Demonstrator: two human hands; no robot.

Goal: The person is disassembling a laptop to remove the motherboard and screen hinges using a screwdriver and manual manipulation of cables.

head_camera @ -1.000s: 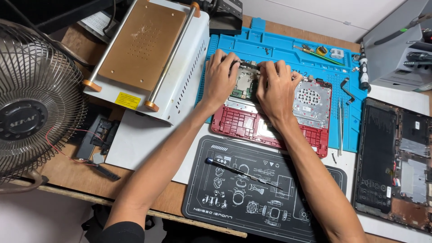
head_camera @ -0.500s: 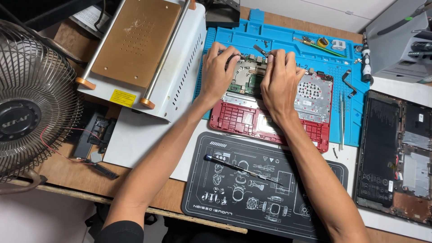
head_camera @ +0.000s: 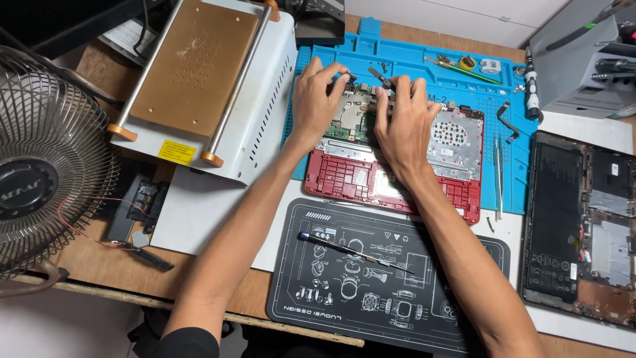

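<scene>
A: What is on your left?

B: A big fan [head_camera: 46,179], then a white machine [head_camera: 212,86] with a brown top.

A: And your hands?

B: Your left hand [head_camera: 318,99] pinches the green board [head_camera: 351,116] with bent fingers. Your right hand [head_camera: 404,122] lies flat on it, fingers pressing. The board sits in the red laptop shell [head_camera: 344,176] on the blue mat [head_camera: 411,56].

A: Farther right?

B: A black laptop base [head_camera: 563,199].

One head-worn view looks steeply down from close above the hands [head_camera: 361,109], which sit upper-centre, the wooden bench [head_camera: 86,265] spreading around them.
</scene>
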